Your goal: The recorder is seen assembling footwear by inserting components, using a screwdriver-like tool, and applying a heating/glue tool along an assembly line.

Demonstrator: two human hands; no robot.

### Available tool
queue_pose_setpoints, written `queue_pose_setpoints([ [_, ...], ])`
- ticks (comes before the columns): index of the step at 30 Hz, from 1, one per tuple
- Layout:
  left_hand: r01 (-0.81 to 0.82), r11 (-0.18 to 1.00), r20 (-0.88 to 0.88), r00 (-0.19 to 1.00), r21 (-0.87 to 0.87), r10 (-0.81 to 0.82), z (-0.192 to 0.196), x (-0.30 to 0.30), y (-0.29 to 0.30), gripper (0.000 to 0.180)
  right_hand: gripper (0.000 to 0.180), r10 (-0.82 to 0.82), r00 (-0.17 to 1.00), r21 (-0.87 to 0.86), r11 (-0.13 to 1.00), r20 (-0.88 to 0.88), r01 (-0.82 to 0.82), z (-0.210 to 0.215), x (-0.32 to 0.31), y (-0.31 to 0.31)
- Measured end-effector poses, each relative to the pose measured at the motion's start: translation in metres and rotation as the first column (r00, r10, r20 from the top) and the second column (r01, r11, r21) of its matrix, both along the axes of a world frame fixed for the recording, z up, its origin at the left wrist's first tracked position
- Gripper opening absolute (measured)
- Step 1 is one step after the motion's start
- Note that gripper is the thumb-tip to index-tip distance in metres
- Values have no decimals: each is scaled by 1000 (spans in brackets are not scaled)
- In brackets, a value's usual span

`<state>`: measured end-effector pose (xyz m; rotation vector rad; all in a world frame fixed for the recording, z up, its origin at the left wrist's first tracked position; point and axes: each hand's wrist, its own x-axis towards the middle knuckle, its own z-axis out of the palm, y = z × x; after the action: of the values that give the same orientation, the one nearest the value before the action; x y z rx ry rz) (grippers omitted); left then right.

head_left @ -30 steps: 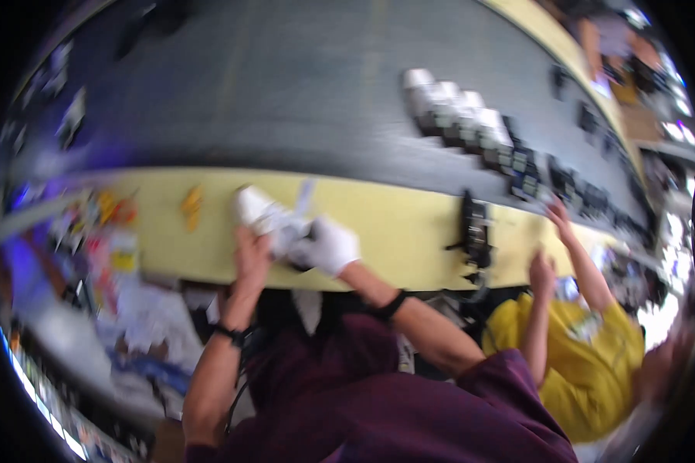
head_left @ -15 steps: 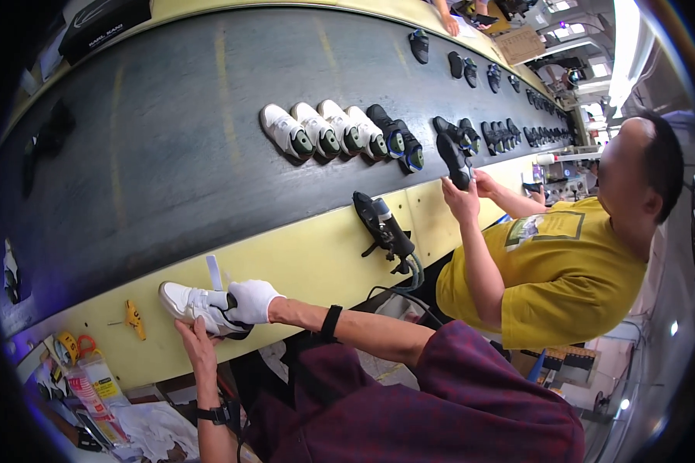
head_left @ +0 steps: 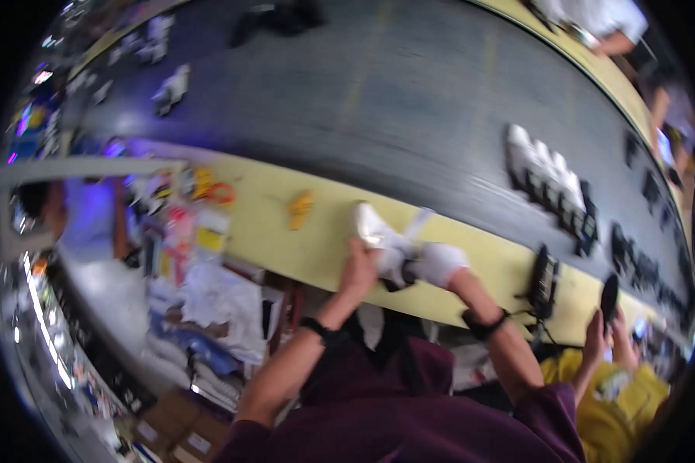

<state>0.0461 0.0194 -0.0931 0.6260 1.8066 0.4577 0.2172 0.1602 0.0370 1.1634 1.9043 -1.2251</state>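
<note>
White shoe (head_left: 374,229): over the pale yellow ledge (head_left: 266,251), in front of the wearer, toe to the far left, heel to the near right. Blur hides whether the sole touches the ledge.

Left hand (head_left: 359,270): bare, fingers closed around the shoe's near left side. Probably a steadying hold, keeping the shoe from turning while the other hand presses in. Right hand (head_left: 442,265): white-gloved, fingers bunched at the heel end; cannot tell whether they pinch the shoe or something small. Glove on this hand only, perhaps to keep the white upper clean.

Pale strip (head_left: 418,222) just beyond the shoe, on the far side; cannot tell if attached. Yellow object (head_left: 300,210) lies to the left on the ledge, near enough for the bare hand, likely parked there for reach. Dark device (head_left: 544,278) stands to the right, between wearer and co-worker, clear of both hands.

Far right, on the dark belt (head_left: 409,108): slanted row of white shoes (head_left: 547,166), set side by side, seemingly to save space. Co-worker in yellow (head_left: 625,409), near right, holds up a dark shoe (head_left: 610,299).
</note>
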Motion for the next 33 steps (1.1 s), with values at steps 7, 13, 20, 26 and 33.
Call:
queue_pose_setpoints([
  [7, 518, 647, -518, 828, 560, -215, -22, -20, -60, 45, 11, 428, 763, 648, 762, -485, -15, -22, -196, -31],
  [13, 586, 742, -654, 707, 327, -269, -41, 1, -44, 21, 15, 722, 685, 752, 506, -100, -422, -60, -290, -30],
  [20, 324, 639, -375, 925, 697, -60, 9, -35, -17, 29, 17, 106, 632, 517, 686, -767, 512, 3, -248, 21],
  [26, 535, 828, -343, 820, 170, -459, 72, -34, 53, 73, 17, -703, 172, -70, 301, -690, 951, 31, -9, -54],
  [33, 458, 758, -579, 805, 465, -130, 43, -23, 95, 67, 23, -563, 426, 162, 458, -708, 874, -20, 43, -148],
])
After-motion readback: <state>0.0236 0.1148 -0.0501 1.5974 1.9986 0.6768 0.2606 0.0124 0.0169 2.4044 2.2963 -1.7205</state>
